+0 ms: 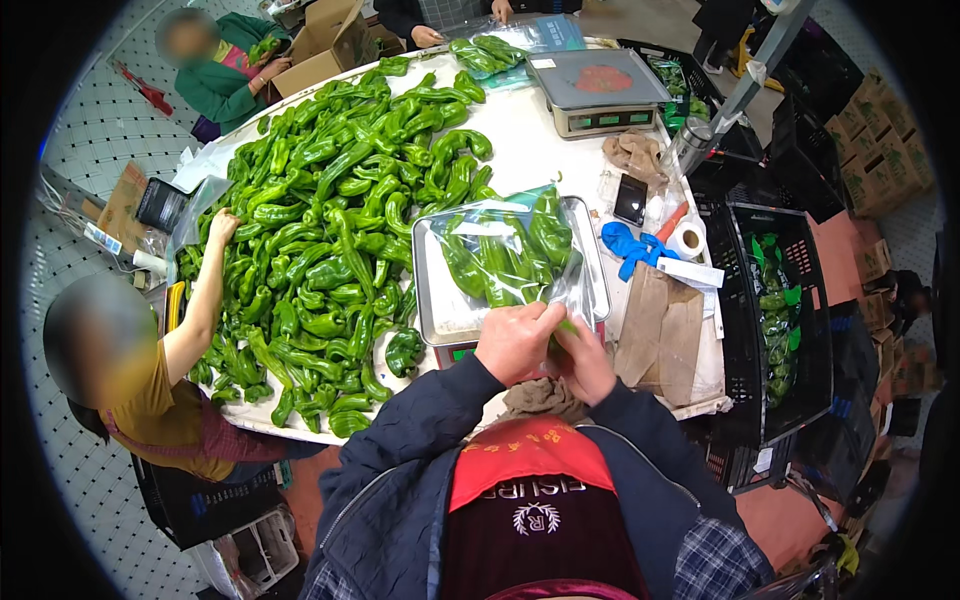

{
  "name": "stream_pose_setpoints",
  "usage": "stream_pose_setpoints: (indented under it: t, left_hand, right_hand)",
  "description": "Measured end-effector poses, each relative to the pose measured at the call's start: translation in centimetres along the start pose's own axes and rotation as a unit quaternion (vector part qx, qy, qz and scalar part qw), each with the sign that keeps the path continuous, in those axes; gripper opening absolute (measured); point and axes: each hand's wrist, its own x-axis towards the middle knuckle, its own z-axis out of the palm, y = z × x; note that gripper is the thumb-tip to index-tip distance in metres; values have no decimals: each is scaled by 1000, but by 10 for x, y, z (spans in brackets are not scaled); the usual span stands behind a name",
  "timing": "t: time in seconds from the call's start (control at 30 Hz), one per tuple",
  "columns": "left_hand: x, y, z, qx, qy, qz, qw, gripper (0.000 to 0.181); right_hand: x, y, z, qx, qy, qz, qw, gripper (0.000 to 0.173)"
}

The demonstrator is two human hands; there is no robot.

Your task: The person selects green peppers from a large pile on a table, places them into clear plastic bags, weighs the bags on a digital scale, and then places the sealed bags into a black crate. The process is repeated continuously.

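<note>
A clear plastic bag (510,251) of long green peppers lies over the metal tray of a weighing scale (439,319) in front of me. My left hand (517,337) pinches the bag's near end. Right beside it, my right hand (583,364) grips the same gathered plastic, and the two hands touch or nearly touch. A bit of green shows between the hands; whether it is inside the bag I cannot tell. A brown cloth (544,401) lies just below my hands. One dark green pepper (405,352) sits apart, left of the scale.
A large heap of green peppers (322,225) covers the table's left side, where a co-worker's hand (223,225) reaches in. A second scale (600,90) stands at the back. To the right are a phone (631,199), blue gloves (634,246), a tape roll (687,238) and black crates (817,337).
</note>
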Motion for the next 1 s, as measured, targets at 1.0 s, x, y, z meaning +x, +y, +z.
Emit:
stream_pose_setpoints:
  t: [1.0]
  left_hand:
    - [-260, -64, -20, -12, -104, -316, 943, 26]
  right_hand:
    - [-45, 13, -11, -471, 250, -342, 774, 28]
